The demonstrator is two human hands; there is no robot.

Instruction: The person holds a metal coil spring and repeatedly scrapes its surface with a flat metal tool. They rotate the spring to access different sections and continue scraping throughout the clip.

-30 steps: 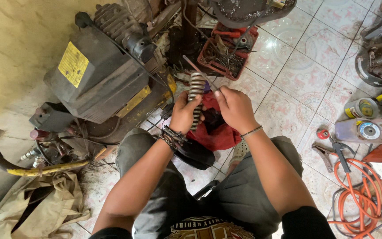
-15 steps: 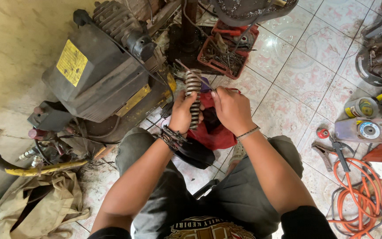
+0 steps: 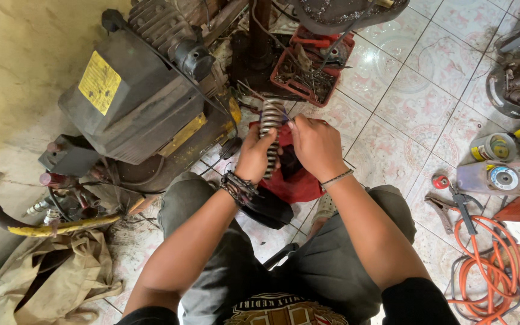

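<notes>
Item: coil spring (image 3: 270, 129), grey steel with closely spaced turns, held upright above a red cloth (image 3: 296, 180) that lies over the person's lap, in the middle of the scene.
Location: between both hands, just near of the dark air compressor (image 3: 133, 102) on the far left.
Long axis: runs near to far, tilted slightly; upper end points away from the person, lower end sits down in the left palm.
Left hand (image 3: 254, 157): fingers wrapped closed around the lower part of the spring; wrist carries a dark chain bracelet.
Right hand (image 3: 315, 147): fingers curled, tips pinching at the upper turns; whether they clamp the wire or a small part on it cannot be told.
Handling (judgement): rigid, fairly heavy for its size, likely oily and slippery; not fragile. Best held around the body with a full fist; keep fingertips out of the gaps between turns.
Lap: a black rounded part (image 3: 269, 207) rests near of the left wrist.
Surroundings: red parts tray (image 3: 308, 66) on the far side; angle grinder (image 3: 492, 177) and orange cable (image 3: 489, 265) on the tiled floor (image 3: 404, 114) at right; yellow-tipped hose (image 3: 61, 227) and beige rags (image 3: 49, 277) at left.
</notes>
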